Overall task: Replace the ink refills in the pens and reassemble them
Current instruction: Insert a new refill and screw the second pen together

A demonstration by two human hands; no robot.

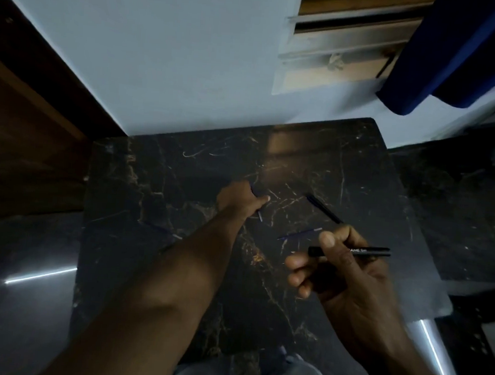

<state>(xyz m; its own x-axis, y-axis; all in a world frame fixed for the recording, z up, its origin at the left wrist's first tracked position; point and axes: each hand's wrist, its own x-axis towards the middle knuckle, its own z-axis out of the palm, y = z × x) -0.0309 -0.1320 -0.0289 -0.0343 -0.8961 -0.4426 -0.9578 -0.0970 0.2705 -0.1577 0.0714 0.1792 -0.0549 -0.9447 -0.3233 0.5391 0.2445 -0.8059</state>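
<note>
My right hand (337,269) grips a black pen barrel (370,251) level above the dark marble table (305,302), near its right side. My left hand (239,200) reaches to the table's middle and pinches a thin ink refill (259,215), whose pale tip pokes out below the fingers. A loose blue refill (300,233) lies on the table between my hands. Another black pen (324,208) lies slantwise beyond my right hand. A further refill (165,232) lies left of my left forearm.
A pale wall rises just behind the table's far edge. A brown wooden door stands at the left and a blue curtain (454,55) hangs at the top right. Glossy dark floor surrounds the table. My knees show below the near edge.
</note>
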